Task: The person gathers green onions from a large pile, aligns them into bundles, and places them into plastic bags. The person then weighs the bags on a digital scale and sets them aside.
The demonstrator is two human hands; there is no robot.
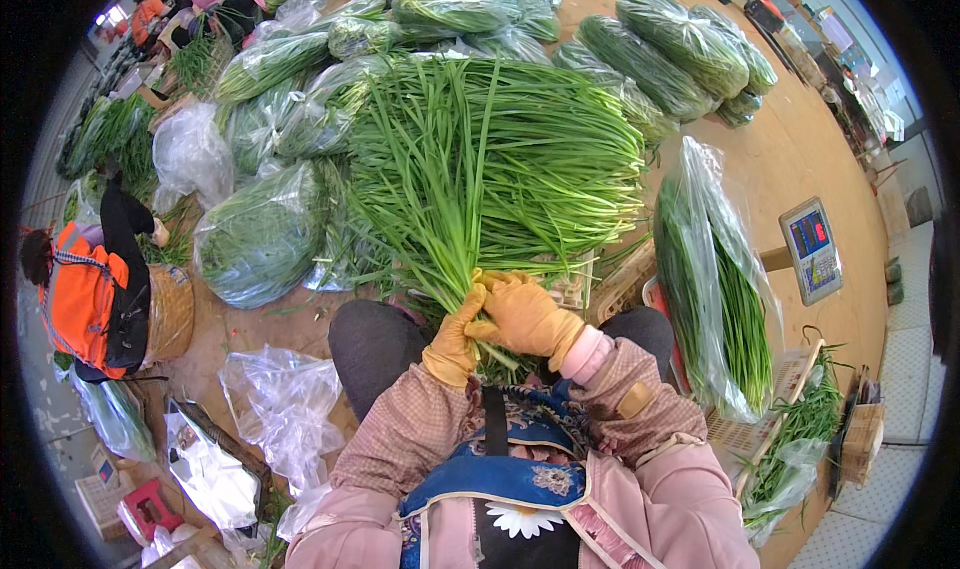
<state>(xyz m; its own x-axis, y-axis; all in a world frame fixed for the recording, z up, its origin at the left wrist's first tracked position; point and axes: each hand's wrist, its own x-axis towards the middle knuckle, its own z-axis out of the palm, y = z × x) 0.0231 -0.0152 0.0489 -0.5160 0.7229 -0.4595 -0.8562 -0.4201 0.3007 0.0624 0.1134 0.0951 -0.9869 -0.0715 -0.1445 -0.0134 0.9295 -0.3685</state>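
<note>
Both my hands wear orange rubber gloves and meet in front of my lap. My left hand (454, 338) grips a bunch of long green Chinese chives (442, 216) by the pale stem ends. Against the same stems, my right hand (525, 315) has its fingers closed around the bunch next to the left. The leaves fan upward and away from me, over a large heap of loose chives (555, 156). Stem tips (499, 355) poke out below my gloves. The fingers hide the middle of the stems.
Bagged chives (259, 231) lie at left, more bags (675, 51) at back right. An open bag of chives (712, 291) leans on a digital scale (679, 344) at right; another scale (811, 250) stands beyond. A person in an orange vest (86, 299) sits at left. Clear plastic bags (285, 411) lie nearby.
</note>
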